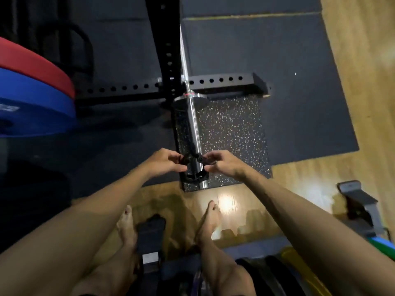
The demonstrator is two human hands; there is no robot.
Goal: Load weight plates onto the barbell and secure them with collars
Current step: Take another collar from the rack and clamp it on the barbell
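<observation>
The chrome barbell sleeve points toward me from the black rack, with no plate on the part I see. A black plastic collar sits around the sleeve close to its near end. My left hand pinches the collar's left side and my right hand pinches its clasp on the right. Red and blue weight plates hang at the far left. The dark edges of more plates show at the bottom right, partly hidden by my forearm.
The black rack upright and its holed crossbar stand just behind the sleeve. A speckled rubber mat lies under the bar on dark floor tiles. My bare feet stand on wood floor. A grey stand is at right.
</observation>
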